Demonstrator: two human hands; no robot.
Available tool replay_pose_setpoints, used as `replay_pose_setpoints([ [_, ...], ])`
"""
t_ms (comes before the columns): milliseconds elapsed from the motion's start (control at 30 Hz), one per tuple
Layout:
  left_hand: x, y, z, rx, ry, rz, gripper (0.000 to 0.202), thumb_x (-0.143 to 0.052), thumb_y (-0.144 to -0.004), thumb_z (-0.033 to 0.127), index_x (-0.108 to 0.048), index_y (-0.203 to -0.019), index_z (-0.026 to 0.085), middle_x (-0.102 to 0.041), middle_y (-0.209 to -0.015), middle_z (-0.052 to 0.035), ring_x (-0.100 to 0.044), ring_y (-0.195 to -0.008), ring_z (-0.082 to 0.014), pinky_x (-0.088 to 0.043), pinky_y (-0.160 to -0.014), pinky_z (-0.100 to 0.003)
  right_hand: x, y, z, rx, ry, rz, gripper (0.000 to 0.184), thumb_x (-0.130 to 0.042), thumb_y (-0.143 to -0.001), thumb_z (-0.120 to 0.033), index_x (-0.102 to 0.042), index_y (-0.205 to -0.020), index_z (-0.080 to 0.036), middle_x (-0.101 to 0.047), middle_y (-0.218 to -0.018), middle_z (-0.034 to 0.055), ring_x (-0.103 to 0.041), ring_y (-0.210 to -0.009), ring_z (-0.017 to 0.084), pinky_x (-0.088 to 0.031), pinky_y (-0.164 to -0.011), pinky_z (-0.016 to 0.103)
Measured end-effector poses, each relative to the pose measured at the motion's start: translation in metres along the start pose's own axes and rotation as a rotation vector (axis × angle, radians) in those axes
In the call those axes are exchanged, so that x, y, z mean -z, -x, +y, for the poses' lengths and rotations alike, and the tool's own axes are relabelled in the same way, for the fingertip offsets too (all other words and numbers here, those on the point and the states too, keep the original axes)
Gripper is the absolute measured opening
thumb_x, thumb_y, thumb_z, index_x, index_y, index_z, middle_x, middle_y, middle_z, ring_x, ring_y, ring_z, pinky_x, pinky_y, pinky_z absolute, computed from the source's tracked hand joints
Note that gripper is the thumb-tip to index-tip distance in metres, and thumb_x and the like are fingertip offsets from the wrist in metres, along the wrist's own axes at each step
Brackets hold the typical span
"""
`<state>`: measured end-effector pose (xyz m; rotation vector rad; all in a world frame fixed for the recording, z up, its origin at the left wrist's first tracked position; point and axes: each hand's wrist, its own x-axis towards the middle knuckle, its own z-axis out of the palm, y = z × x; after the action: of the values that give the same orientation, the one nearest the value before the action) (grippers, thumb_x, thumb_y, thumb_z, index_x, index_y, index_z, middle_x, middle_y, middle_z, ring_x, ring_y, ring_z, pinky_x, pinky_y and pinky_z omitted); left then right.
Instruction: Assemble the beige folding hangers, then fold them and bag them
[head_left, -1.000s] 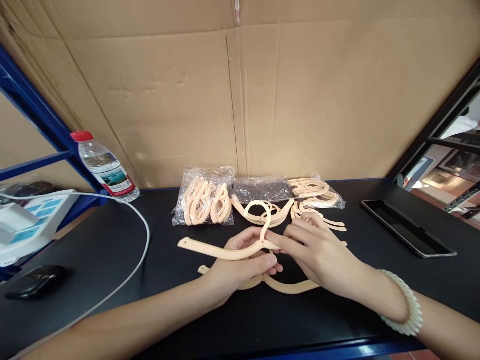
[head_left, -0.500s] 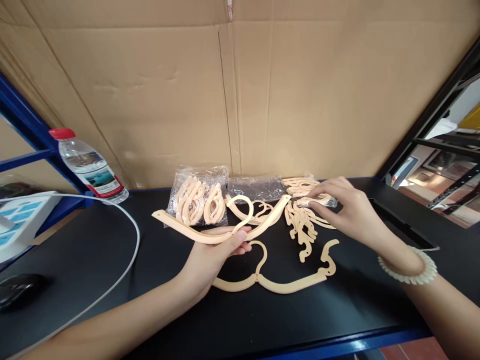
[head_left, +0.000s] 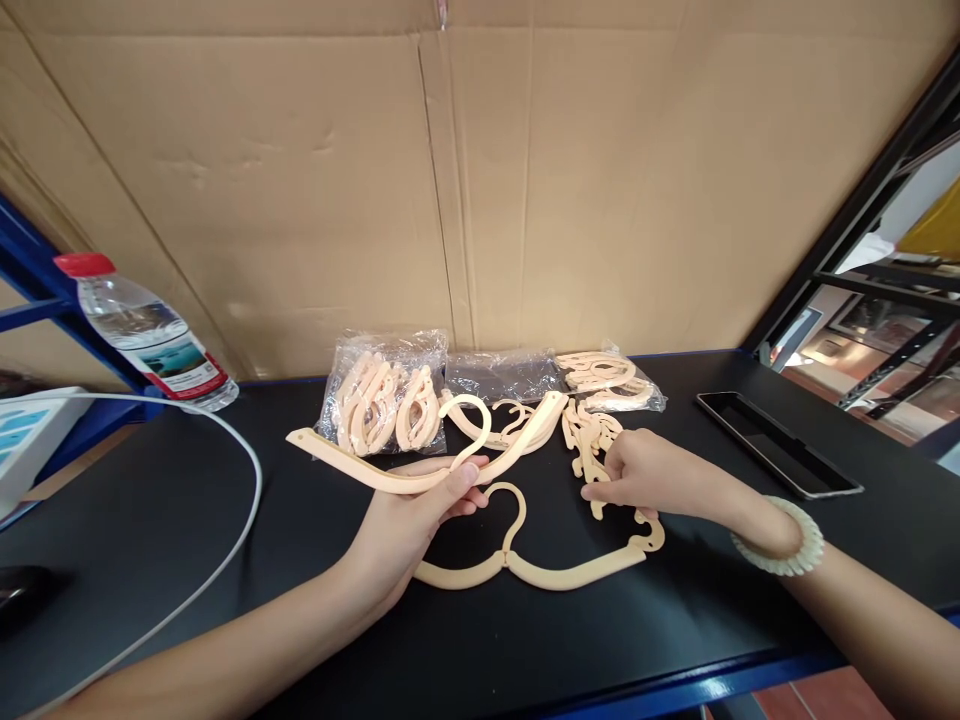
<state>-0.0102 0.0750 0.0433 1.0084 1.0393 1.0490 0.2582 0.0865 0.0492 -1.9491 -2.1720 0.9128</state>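
Note:
My left hand (head_left: 409, 525) grips a cream plastic hanger (head_left: 352, 463) at its middle, just under the hook, and holds it a little above the black tabletop (head_left: 247, 560). A second assembled hanger (head_left: 570, 572) lies flat on the table below it. My right hand (head_left: 645, 475) rests on a small heap of loose cream hanger pieces (head_left: 589, 435), fingers curled onto one piece at the heap's near end. A white beaded bracelet (head_left: 780, 540) circles my right wrist.
Clear bags of cream parts (head_left: 382, 400) (head_left: 611, 378) and an emptier bag (head_left: 502, 375) lie along the cardboard back wall (head_left: 480, 180). A water bottle (head_left: 146, 335) stands at left, a white cable (head_left: 225, 540) crosses the table, and a dark tablet (head_left: 776, 445) lies at right.
My hands parted: the left lifted the joined hanger up and leftward, while the right reached to the far bag, then drew back onto the loose pieces. The view shifted slightly right.

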Motion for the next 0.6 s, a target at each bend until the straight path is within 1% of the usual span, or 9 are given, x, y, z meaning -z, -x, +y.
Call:
replay_pose_setpoints([
  [67, 0.0, 0.001, 0.001, 0.002, 0.004, -0.008, 0.03, -0.083, -0.066, 0.04, -0.079, -0.085, 0.016, -0.072, -0.066, -0.0028, -0.064, -0.067, -0.0105, -0.055, -0.064, -0.015, 0.004, -0.002, 0.004, 0.037, -0.101, -0.047, 0.045, -0.062, -0.078, -0.04, -0.041, -0.044, -0.02, -0.049, -0.036, -0.0019, -0.041, -0.036, 0.009, -0.03, -0.042, 0.023],
  [133, 0.0, 0.002, 0.001, 0.003, 0.004, -0.015, 0.029, -0.083, -0.067, 0.039, -0.079, -0.085, 0.016, -0.072, -0.066, -0.0026, -0.064, -0.068, -0.0104, -0.055, -0.065, -0.015, 0.008, -0.003, 0.006, 0.073, -0.22, -0.077, 0.043, -0.063, -0.078, -0.042, -0.047, -0.046, -0.019, -0.05, -0.036, -0.002, -0.039, -0.035, 0.007, -0.029, -0.04, 0.022],
  [200, 0.001, 0.003, 0.001, 0.004, 0.002, -0.015, 0.03, -0.083, -0.067, 0.039, -0.079, -0.087, 0.016, -0.072, -0.067, -0.0027, -0.065, -0.069, -0.0108, -0.055, -0.066, -0.015, 0.012, -0.004, 0.006, 0.099, -0.411, -0.107, 0.042, -0.066, -0.078, -0.047, -0.052, -0.051, -0.017, -0.053, -0.039, -0.002, -0.038, -0.035, 0.006, -0.028, -0.038, 0.02],
  [300, 0.002, 0.003, 0.0, -0.002, 0.0, -0.024, 0.029, -0.082, -0.068, 0.038, -0.079, -0.087, 0.017, -0.073, -0.071, -0.0031, -0.066, -0.071, -0.0113, -0.056, -0.067, -0.016, 0.014, -0.006, 0.004, 0.146, -0.753, -0.133, 0.04, -0.072, -0.074, -0.051, -0.06, -0.066, -0.014, -0.064, -0.054, 0.0013, -0.048, -0.041, 0.006, -0.036, -0.04, 0.017],
  [367, 0.002, 0.003, 0.0, -0.006, -0.01, -0.047, 0.026, -0.081, -0.07, 0.037, -0.079, -0.086, 0.017, -0.074, -0.074, -0.0035, -0.067, -0.072, -0.0114, -0.056, -0.068, -0.016, 0.012, -0.007, 0.002, 0.193, -0.935, -0.139, 0.037, -0.076, -0.073, -0.047, -0.061, -0.071, -0.013, -0.066, -0.061, 0.0024, -0.054, -0.048, 0.006, -0.043, -0.047, 0.017],
  [433, 0.003, 0.002, 0.001, -0.005, -0.038, -0.072, 0.024, -0.081, -0.071, 0.036, -0.078, -0.086, 0.017, -0.074, -0.076, -0.0039, -0.067, -0.071, -0.0112, -0.055, -0.066, -0.016, 0.009, -0.008, 0.001, 0.243, -1.061, -0.133, 0.032, -0.08, -0.071, -0.039, -0.061, -0.073, -0.014, -0.066, -0.064, 0.0009, -0.057, -0.053, 0.006, -0.047, -0.051, 0.017],
  [533, 0.005, 0.0, 0.002, -0.009, -0.113, -0.123, 0.022, -0.08, -0.072, 0.032, -0.078, -0.086, 0.016, -0.074, -0.074, -0.004, -0.067, -0.069, -0.0108, -0.055, -0.065, -0.015, 0.006, -0.007, 0.0, 0.313, -1.178, -0.102, 0.028, -0.084, -0.069, -0.028, -0.06, -0.074, -0.015, -0.063, -0.067, -0.0023, -0.057, -0.057, 0.006, -0.048, -0.054, 0.018],
  [600, 0.006, -0.002, 0.003, -0.031, -0.166, -0.17, 0.019, -0.079, -0.074, 0.03, -0.077, -0.086, 0.015, -0.074, -0.072, -0.0041, -0.068, -0.069, -0.0112, -0.055, -0.066, -0.016, 0.005, -0.005, -0.001, 0.343, -1.229, -0.106, 0.025, -0.083, -0.07, -0.027, -0.061, -0.074, -0.015, -0.061, -0.066, -0.003, -0.055, -0.057, 0.007, -0.047, -0.054, 0.019],
])
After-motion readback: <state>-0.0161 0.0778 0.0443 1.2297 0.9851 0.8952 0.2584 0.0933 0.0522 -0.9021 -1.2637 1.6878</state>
